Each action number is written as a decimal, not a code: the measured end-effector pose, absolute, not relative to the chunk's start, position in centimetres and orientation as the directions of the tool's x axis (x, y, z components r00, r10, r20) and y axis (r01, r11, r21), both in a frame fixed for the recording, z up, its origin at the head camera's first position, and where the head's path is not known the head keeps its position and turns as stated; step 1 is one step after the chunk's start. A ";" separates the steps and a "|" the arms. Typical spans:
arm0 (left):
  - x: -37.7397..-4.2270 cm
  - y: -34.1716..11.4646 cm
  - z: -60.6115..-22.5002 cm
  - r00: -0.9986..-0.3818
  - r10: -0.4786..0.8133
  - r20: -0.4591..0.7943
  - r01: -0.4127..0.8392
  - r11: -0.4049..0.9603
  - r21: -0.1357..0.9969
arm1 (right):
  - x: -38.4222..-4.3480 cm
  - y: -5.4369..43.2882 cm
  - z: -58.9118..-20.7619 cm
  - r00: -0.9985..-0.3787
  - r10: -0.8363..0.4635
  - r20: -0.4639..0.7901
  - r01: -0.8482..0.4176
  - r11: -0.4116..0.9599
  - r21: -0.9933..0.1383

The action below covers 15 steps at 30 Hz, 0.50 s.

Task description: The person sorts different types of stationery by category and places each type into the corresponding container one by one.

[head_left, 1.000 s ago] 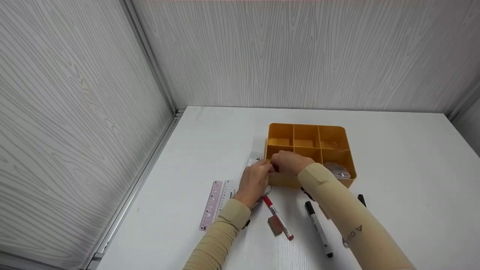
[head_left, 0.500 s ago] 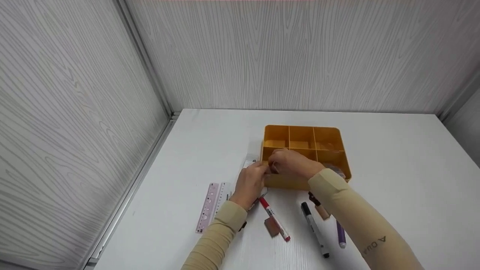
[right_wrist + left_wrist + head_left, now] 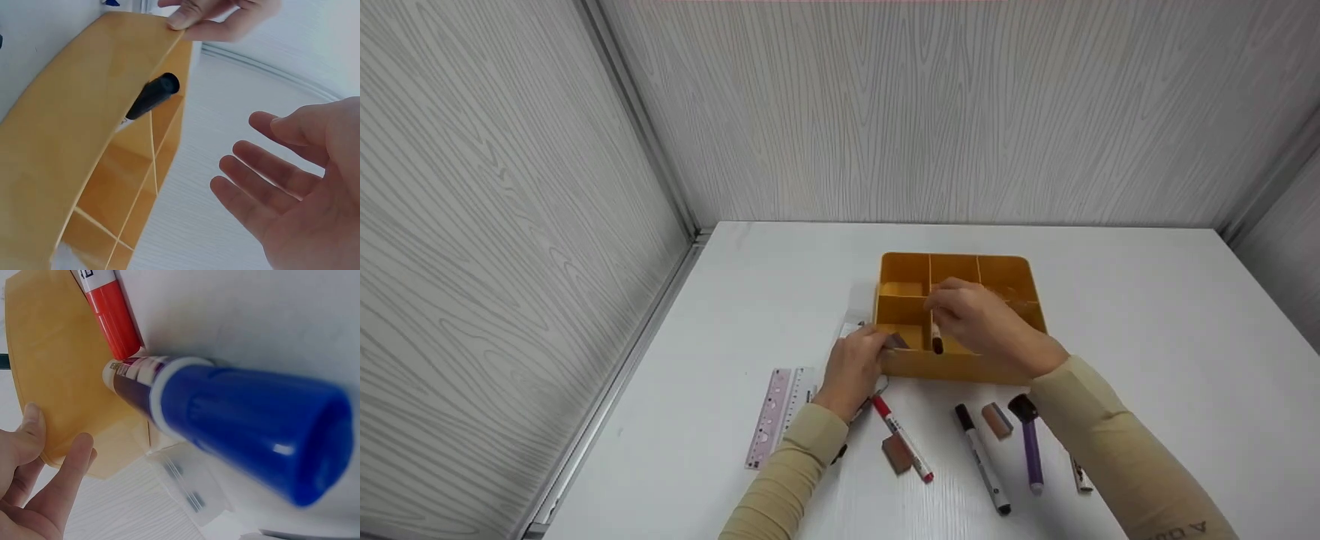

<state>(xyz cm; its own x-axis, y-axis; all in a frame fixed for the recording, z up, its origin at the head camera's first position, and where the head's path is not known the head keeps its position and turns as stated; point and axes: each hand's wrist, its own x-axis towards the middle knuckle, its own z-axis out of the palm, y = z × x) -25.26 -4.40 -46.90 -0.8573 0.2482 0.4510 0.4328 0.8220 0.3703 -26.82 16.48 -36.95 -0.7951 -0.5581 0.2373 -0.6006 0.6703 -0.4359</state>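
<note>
- The left hand (image 3: 851,367) pinches the front left corner of the orange compartment box (image 3: 926,364), thumb and fingers either side of its wall
- The right hand (image 3: 304,174) is spread loosely with nothing in its grasp, apart from the box in its wrist view
- A black-capped marker (image 3: 154,95) stands tilted in the box's front row, its lower end hidden by the wall; which compartment holds it, I cannot tell
- A small grey patch beside the left fingertips inside the box is hard to make out
- The right hand and sleeve (image 3: 1110,427) cover the box's front right part and most of a printed stick (image 3: 1081,477)
- The left sleeve (image 3: 787,469) overlaps the pink ruler (image 3: 769,420) and clear ruler (image 3: 797,396)
- In the left wrist view, a blue-capped stick (image 3: 247,419) looms blurred, and the red-capped marker (image 3: 115,320) is cut off above
</note>
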 end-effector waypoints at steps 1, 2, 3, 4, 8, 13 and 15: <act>-25.2 -4.4 -46.9 -0.857 0.248 0.453 0.431 0.826 0.364 | -26.6 16.9 -36.9 -0.794 -0.553 0.251 -0.603 0.666 -0.440; -25.2 -4.4 -46.9 -0.854 0.249 0.456 0.431 0.830 0.354 | -26.3 17.4 -36.8 -0.795 -0.546 0.264 -0.603 0.664 -0.441; -25.2 -4.4 -46.9 -0.854 0.250 0.457 0.432 0.830 0.354 | -26.1 17.8 -36.8 -0.797 -0.537 0.277 -0.602 0.667 -0.440; -25.2 -4.3 -46.9 -0.854 0.249 0.458 0.432 0.829 0.355 | -25.8 18.2 -36.8 -0.794 -0.529 0.298 -0.607 0.665 -0.435; -25.2 -4.3 -46.9 -0.852 0.251 0.459 0.435 0.827 0.355 | -25.0 20.0 -37.0 -0.789 -0.486 0.376 -0.612 0.670 -0.420; -25.2 -4.4 -47.0 -0.845 0.258 0.468 0.449 0.818 0.360 | -23.3 22.6 -37.4 -0.839 -0.373 0.396 -0.538 0.674 -0.506; -25.2 -4.4 -47.0 -0.846 0.259 0.467 0.448 0.820 0.356 | -22.5 23.6 -37.7 -0.854 -0.319 0.410 -0.509 0.674 -0.535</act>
